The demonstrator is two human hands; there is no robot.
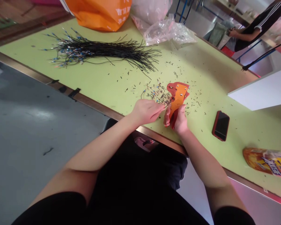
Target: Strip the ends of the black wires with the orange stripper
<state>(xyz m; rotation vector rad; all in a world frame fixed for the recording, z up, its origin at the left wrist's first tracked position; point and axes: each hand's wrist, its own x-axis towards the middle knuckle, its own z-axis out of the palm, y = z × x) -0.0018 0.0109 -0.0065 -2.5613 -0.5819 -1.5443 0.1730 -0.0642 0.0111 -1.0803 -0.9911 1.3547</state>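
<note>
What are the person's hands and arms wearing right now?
The left hand and right hand are bare, with no gloves, and no watch shows on either arm. The left sleeve and right sleeve are short and black.

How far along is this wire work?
Looks done: the long bundle of blue-tipped black wires lying on the green table. In hand: the right hand grips an orange-and-red hand tool, the left hand pinching a wire at it. Left: the small heap of blue-tipped pieces.

Wire bundle (103, 50) behind scattered clippings (159, 93)
</note>
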